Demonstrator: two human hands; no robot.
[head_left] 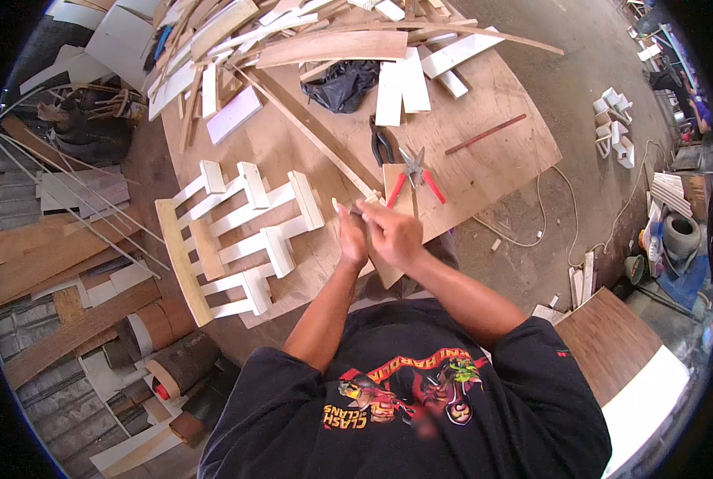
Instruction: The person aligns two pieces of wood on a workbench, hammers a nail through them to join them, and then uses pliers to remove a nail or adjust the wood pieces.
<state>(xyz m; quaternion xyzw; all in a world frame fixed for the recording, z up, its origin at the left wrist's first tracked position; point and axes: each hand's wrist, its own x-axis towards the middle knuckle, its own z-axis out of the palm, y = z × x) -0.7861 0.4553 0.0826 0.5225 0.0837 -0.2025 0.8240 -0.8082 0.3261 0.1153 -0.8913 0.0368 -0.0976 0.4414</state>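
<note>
My black T-shirt (496, 431), loose short sleeves (552, 363), a small red mark (564, 352) on my right one, cartoon figures (462, 391) across my chest in red, green and yellow, a red banner (404, 359), pale yellowish lettering (345, 417), my forearms (472, 295) bare

Woodwkg. workshop — plywood-topped bench (492, 172), far end heaped w/ timber offcuts (332, 49) & strips. Hand tools out, e.g. red-handled pliers (414, 169) & dark pliers (381, 144); part-white slatted wood pc. (184, 263) nr. L edge. More boards (61, 255), sheets etc. piled on L side — plus grey floor (524, 209) w/ scraps, & a wood-faced panel (612, 343) at lower R.
</note>
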